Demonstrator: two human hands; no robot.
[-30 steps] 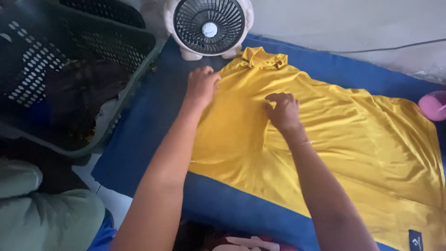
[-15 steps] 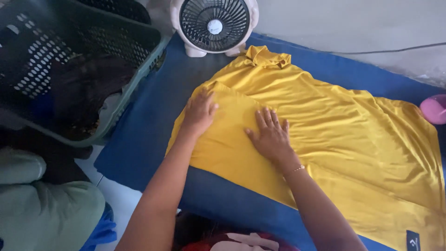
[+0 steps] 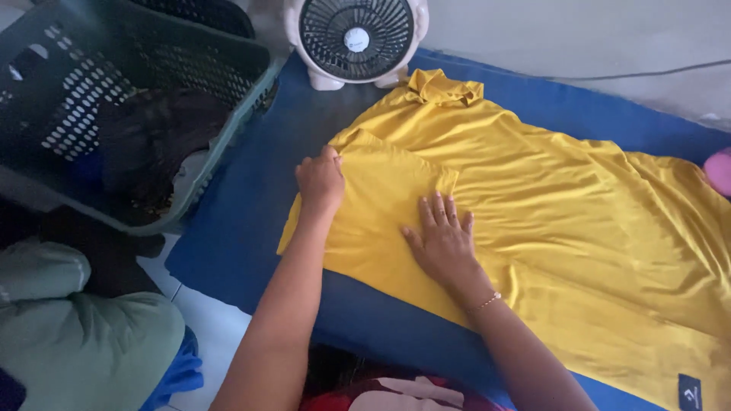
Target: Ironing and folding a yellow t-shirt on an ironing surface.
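Blue mat (image 3: 228, 228) covers the floor, its far edge running along a pale wall, and nearly everything in the head view lies on it. A yellow shirt (image 3: 548, 228) is spread across the mat from the far edge, where its collar bunches just in front of a small white fan (image 3: 356, 38), toward the near right corner. A sleeve is folded over onto the body of the shirt.

The left hand (image 3: 320, 181) rests on the outer edge of that folded sleeve, near the mat's left side; its fingers curl over the cloth, though whether they pinch it cannot be told. The right hand (image 3: 444, 243) lies flat and spread, palm down on the shirt body just beside the fold, holding nothing.

To fold well here, the flat palm would best pin the layers while the other hand keeps the sleeve edge straight and parallel to the side seam; the fabric looks thin and slippery, so wrinkles under the palm should be pressed outward.

A dark laundry basket (image 3: 114, 114) with clothes stands off the mat's left edge.
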